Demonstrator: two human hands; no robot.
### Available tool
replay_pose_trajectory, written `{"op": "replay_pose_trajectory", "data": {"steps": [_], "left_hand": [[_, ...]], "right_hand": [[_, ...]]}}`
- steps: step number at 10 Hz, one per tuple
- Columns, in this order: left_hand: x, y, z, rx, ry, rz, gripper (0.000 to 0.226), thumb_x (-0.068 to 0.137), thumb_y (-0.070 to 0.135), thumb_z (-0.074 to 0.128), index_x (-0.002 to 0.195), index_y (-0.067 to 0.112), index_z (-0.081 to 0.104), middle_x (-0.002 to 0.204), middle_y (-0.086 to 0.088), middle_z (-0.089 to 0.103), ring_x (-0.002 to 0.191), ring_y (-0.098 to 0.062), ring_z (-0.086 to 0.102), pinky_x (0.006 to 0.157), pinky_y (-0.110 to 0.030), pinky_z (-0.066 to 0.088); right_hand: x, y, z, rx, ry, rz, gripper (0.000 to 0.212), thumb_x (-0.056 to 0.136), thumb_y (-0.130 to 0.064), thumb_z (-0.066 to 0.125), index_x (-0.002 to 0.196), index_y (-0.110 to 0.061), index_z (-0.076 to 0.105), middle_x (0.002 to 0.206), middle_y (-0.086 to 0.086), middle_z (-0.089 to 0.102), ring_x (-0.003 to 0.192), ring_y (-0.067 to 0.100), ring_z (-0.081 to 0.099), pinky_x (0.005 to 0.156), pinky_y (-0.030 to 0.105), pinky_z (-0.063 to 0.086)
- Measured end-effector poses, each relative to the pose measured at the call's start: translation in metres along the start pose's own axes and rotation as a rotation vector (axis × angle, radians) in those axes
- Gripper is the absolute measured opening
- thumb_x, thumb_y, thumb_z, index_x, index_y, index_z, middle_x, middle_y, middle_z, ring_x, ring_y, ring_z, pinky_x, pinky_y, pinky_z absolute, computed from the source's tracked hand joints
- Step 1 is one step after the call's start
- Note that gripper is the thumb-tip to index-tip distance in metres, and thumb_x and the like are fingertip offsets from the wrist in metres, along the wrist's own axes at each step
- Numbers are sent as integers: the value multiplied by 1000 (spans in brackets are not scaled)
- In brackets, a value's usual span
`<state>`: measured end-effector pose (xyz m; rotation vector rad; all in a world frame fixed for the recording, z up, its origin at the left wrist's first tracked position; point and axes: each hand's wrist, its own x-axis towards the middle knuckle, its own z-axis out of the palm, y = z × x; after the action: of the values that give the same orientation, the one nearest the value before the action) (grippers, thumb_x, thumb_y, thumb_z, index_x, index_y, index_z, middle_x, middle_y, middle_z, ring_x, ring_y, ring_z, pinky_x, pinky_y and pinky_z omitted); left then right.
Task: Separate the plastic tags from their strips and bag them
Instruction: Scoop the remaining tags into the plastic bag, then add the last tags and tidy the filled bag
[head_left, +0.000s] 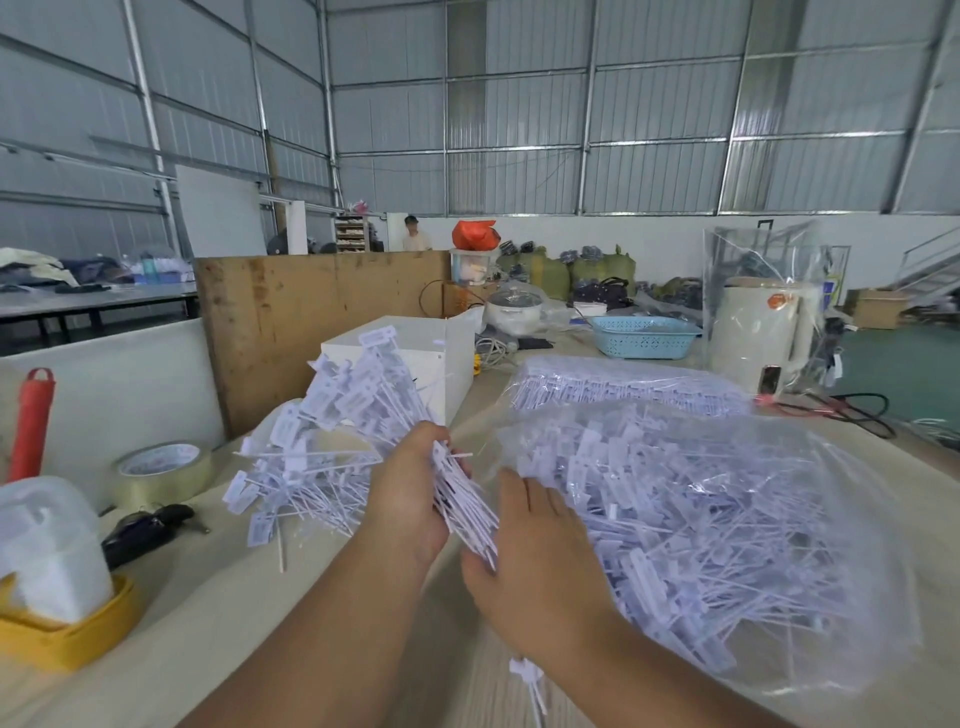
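Left hand (410, 499) grips fanned bundle of white plastic tags (363, 395) above bench (218, 613). Right hand (540, 561), fingers straight, presses bundle's stem ends. Step judged: bagging. Next: slide bundle into clear plastic bag of loose tags (701, 519) just right, mouth held open.

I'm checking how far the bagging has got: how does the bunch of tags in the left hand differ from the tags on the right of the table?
The bunch of tags is bare, gripped by the left hand and fanning up above the table; the bagged tags lie inside a clear plastic bag on the table. The bunch is far smaller than the bagged heap. The right hand touches the bunch's lower ends. Both are white plastic tags with thin tails.
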<state>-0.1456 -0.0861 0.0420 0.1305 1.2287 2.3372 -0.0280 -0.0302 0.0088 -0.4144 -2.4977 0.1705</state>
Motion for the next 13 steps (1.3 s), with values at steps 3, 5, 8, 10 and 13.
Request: {"op": "replay_pose_trajectory", "data": {"steps": [3,5,8,10,13], "left_hand": [[0,28,-3,-31,64,131,24,86,7,54,64,13,47,56,-4,40,44,-15,43,41,-18,39],[-1,47,-15,37,116,151,17,84,9,56,68,12,49,54,-4,42,41,-18,43,50,-25,39],[5,52,-40,10,100,120,9,88,20,55,82,13,56,76,-8,54,67,-27,55,65,-40,57],[4,31,-30,-82,85,78,23,89,18,53,66,17,48,59,0,47,50,-17,49,52,-26,49],[2,16,-24,-338,-117,-32,38,90,11,46,54,11,55,53,1,55,47,-15,60,67,-39,57]], "right_hand": [[-4,0,-5,-139,-170,-94,40,89,-36,55,120,-17,38,99,7,65,92,29,63,68,32,41],[10,4,-19,-60,-230,93,15,89,-8,46,85,-21,41,96,6,63,93,27,64,63,27,35],[20,10,-41,-27,-314,124,20,89,-2,42,78,-19,41,69,-3,38,70,22,48,57,25,36],[24,7,-43,31,-332,144,15,92,-3,43,85,-17,44,72,-3,41,74,23,53,63,26,40],[24,6,-42,34,-358,66,23,94,-8,41,72,-16,37,73,0,39,70,22,45,62,26,44]]}}
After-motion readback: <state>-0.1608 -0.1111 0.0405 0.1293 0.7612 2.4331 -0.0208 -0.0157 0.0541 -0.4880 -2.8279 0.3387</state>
